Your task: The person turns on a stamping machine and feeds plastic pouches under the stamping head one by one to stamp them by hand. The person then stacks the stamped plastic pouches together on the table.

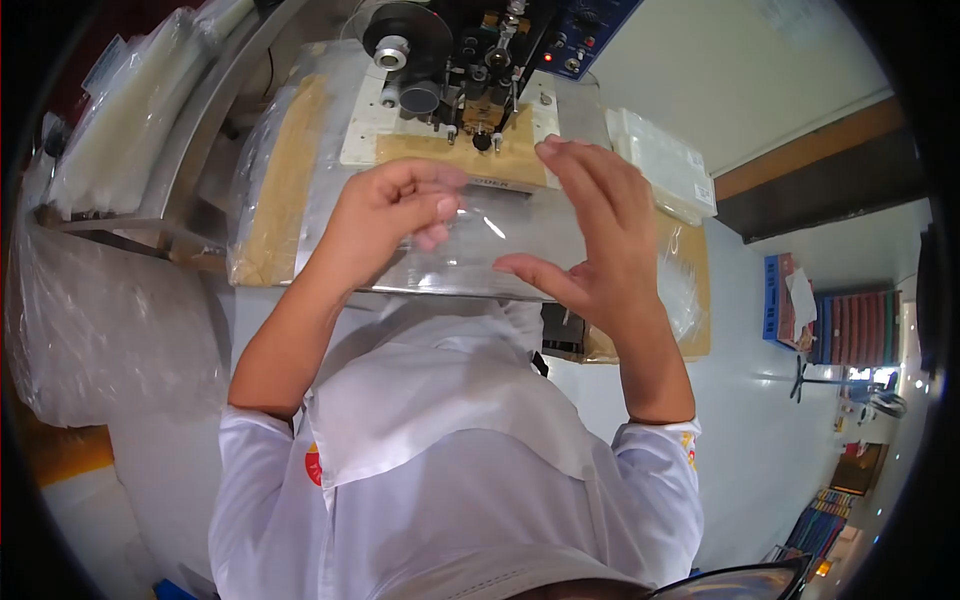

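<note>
My left hand (405, 208) is raised over the front of the plastic-covered table, its fingers curled and the thumb pressed towards them. Clear plastic (470, 235) with a bright glint shows beside its fingertips, but whether the hand grips it cannot be made out. To the right, my right hand (605, 235) is held up with thumb and fingers spread, holding nothing. Beyond both hands stands a machine (485, 75) with a dark reel, metal posts and a black knob, on a white base plate (360, 130) partly covered with brown tape.
A clear plastic box (660, 165) is right of the machine. A blue control panel (583, 40) with a red light stands behind. At the left, a metal shelf (185, 150) bears stacked plastic bags (130, 130). A blue basket (773, 295) is farther right.
</note>
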Tool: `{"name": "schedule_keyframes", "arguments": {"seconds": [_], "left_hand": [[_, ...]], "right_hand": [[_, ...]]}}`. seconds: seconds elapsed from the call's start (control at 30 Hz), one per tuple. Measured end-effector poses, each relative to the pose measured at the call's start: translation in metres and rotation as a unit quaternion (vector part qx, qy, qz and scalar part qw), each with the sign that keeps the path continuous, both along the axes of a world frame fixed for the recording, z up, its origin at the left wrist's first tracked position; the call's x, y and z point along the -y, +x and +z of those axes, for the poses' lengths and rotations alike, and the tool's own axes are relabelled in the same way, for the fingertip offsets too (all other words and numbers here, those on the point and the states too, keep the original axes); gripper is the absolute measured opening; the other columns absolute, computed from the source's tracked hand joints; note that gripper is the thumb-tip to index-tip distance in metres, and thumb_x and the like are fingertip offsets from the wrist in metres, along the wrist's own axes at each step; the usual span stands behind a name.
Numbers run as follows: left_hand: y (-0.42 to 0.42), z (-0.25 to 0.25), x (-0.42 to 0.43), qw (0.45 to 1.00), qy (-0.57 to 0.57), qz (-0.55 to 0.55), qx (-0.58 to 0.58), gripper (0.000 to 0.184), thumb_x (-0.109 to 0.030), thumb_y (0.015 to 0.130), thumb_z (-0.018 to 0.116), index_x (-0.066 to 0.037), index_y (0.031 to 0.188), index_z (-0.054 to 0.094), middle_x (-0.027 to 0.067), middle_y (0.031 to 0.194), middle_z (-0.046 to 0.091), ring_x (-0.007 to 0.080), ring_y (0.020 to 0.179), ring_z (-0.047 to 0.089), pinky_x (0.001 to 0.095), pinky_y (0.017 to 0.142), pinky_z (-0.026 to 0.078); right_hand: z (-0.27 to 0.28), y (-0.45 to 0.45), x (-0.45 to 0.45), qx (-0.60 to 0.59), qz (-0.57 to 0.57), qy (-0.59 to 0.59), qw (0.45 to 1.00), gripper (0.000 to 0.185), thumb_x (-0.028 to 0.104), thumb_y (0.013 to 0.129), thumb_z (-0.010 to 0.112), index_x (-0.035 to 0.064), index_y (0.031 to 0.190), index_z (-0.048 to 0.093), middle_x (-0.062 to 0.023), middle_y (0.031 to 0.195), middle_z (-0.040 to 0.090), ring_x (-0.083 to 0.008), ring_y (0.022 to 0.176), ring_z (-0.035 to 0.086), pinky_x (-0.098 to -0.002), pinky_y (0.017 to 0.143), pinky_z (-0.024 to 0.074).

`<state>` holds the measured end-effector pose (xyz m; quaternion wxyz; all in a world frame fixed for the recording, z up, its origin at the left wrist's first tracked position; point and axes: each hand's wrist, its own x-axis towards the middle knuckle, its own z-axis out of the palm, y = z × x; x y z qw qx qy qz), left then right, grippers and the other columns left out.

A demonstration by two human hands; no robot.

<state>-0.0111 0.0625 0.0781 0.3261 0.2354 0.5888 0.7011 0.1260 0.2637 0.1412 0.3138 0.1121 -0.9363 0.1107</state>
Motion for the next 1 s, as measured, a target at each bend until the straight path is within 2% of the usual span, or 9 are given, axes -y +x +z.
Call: {"name": "schedule_keyframes", "arguments": {"seconds": [0.07,0.13,0.17,0.2,0.3,0.4,0.57,0.67,1.0], "left_hand": [[-0.013,-0.021,-0.014,0.998,0.013,0.009,0.053,0.029,-0.007,0.093,0.070,0.001,0.121,0.066,0.0060,0.095,0.071,0.0082,0.076,0.062,0.0218,0.066,0.051],[-0.017,-0.028,-0.022,0.997,0.010,0.014,0.080,0.032,-0.007,0.093,0.070,0.001,0.123,0.065,0.0049,0.091,0.070,0.0073,0.073,0.061,0.0218,0.064,0.050],[-0.017,-0.029,-0.026,0.997,0.001,0.016,0.081,0.034,-0.008,0.092,0.070,0.001,0.125,0.064,0.0039,0.089,0.069,0.0068,0.071,0.060,0.0218,0.062,0.050],[-0.017,-0.029,-0.028,0.996,-0.008,0.018,0.082,0.036,-0.008,0.092,0.070,0.001,0.127,0.062,0.0029,0.086,0.068,0.0063,0.070,0.059,0.0217,0.061,0.049],[-0.010,-0.029,-0.023,0.994,-0.038,0.088,-0.058,0.045,-0.009,0.092,0.070,-0.002,0.135,0.057,-0.0011,0.078,0.061,0.0049,0.068,0.056,0.0209,0.059,0.048],[-0.009,-0.024,-0.004,0.989,-0.037,0.109,-0.092,0.051,-0.010,0.092,0.071,-0.006,0.140,0.052,-0.0033,0.075,0.056,0.0045,0.066,0.053,0.0199,0.057,0.047],[-0.011,-0.024,0.020,0.982,-0.058,0.158,-0.088,0.050,-0.010,0.092,0.071,-0.008,0.139,0.055,-0.0036,0.077,0.055,0.0039,0.066,0.052,0.0193,0.057,0.046],[-0.010,-0.025,0.026,0.982,-0.042,0.163,-0.089,0.050,-0.010,0.092,0.071,-0.007,0.139,0.055,-0.0032,0.078,0.056,0.0041,0.066,0.052,0.0195,0.058,0.046],[-0.006,-0.023,0.037,0.981,-0.015,0.175,-0.089,0.046,-0.003,0.092,0.069,-0.003,0.137,0.056,-0.0038,0.077,0.053,0.0025,0.067,0.049,0.0198,0.060,0.047]], "right_hand": [[-0.009,-0.005,-0.003,0.014,0.003,0.056,0.998,0.059,0.020,0.076,0.080,0.0080,0.131,0.062,-0.0115,0.130,0.064,-0.0302,0.120,0.061,-0.0462,0.101,0.0473],[-0.046,-0.006,-0.010,0.082,-0.008,0.081,0.993,0.063,0.015,0.076,0.076,0.0067,0.136,0.058,-0.0132,0.137,0.061,-0.0305,0.130,0.056,-0.0499,0.111,0.0411],[-0.064,-0.012,-0.021,0.091,-0.011,0.110,0.990,0.057,0.008,0.080,0.067,0.0061,0.137,0.057,-0.0140,0.139,0.060,-0.0314,0.132,0.055,-0.0495,0.113,0.0406],[-0.076,-0.015,-0.029,0.097,-0.011,0.109,0.989,0.055,0.006,0.081,0.065,0.0061,0.136,0.058,-0.0140,0.139,0.060,-0.0314,0.132,0.055,-0.0495,0.112,0.0407],[-0.086,-0.023,-0.043,0.107,-0.015,0.114,0.988,0.050,0.003,0.083,0.060,0.0061,0.133,0.060,-0.0140,0.140,0.059,-0.0314,0.132,0.055,-0.0490,0.112,0.0416],[-0.081,-0.028,-0.050,0.113,-0.019,0.126,0.985,0.047,0.001,0.084,0.058,0.0061,0.130,0.062,-0.0137,0.139,0.061,-0.0311,0.132,0.056,-0.0480,0.111,0.0427],[-0.072,-0.042,-0.059,0.123,0.000,0.134,0.983,0.042,0.001,0.084,0.059,0.0071,0.125,0.065,-0.0113,0.135,0.064,-0.0303,0.130,0.057,-0.0471,0.109,0.0446],[-0.068,-0.049,-0.063,0.137,0.008,0.111,0.984,0.047,-0.008,0.083,0.058,0.0103,0.125,0.067,-0.0071,0.135,0.064,-0.0289,0.130,0.057,-0.0454,0.110,0.0448],[-0.064,-0.058,-0.064,0.126,-0.040,0.124,0.983,0.039,-0.003,0.084,0.060,0.0100,0.119,0.070,-0.0066,0.127,0.068,-0.0288,0.123,0.062,-0.0424,0.106,0.0493]]}}
